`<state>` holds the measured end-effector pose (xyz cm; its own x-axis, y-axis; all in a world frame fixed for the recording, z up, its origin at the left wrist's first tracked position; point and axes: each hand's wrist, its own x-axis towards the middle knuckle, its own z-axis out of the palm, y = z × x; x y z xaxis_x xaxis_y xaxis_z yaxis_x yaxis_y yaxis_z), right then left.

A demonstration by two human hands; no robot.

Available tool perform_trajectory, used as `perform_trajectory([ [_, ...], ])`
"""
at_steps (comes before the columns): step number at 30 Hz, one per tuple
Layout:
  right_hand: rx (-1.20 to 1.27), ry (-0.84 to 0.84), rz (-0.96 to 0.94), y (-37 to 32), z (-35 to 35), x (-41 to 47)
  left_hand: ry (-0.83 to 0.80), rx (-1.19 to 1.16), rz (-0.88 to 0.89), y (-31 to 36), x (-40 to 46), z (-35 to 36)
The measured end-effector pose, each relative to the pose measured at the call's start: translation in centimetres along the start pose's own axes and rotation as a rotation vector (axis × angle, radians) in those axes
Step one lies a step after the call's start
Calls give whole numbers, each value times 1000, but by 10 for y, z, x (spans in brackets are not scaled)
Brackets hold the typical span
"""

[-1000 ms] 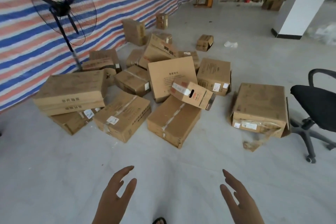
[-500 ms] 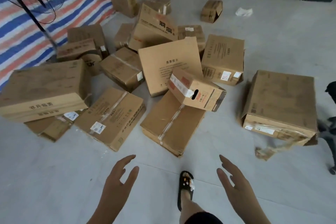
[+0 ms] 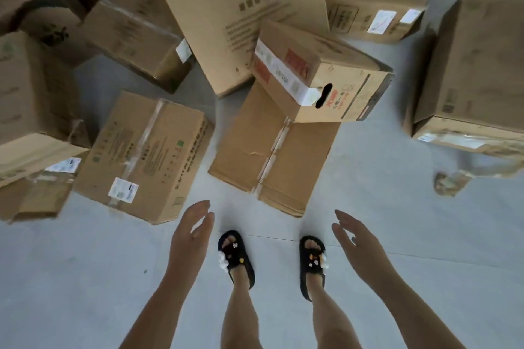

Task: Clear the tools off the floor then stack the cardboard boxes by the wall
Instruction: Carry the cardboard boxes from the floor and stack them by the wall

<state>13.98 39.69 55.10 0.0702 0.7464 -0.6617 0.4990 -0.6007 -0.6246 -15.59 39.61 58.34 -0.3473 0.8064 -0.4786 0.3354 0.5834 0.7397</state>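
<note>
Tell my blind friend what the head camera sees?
Two open hands, left and right, reach toward cardboard boxes scattered on a grey floor. A small box rests on a flat box just ahead of the person's black sandals.

Matt brown corrugated cardboard boxes just ahead of the fingertips, seams sealed with glossy tape; white paper label beside the left hand's fingers; smooth matt grey concrete floor under both hands; black fuzzy sandals between them
</note>
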Motion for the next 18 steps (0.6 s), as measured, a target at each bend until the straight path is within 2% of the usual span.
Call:
perform_trajectory([
  [5,217,203,280,61,107,124,-60,145,-13,-103,164,48],
  [9,302,325,402,127,179,204,-34,332,-34,-190,271,88],
  [12,374,368,448,174,210,251,53,248,-125,-239,327,112],
  [15,428,335,427,206,232,278,-9,131,-191,-270,363,124],
  [18,565,342,416,221,246,285,33,-96,-286,-278,374,133],
])
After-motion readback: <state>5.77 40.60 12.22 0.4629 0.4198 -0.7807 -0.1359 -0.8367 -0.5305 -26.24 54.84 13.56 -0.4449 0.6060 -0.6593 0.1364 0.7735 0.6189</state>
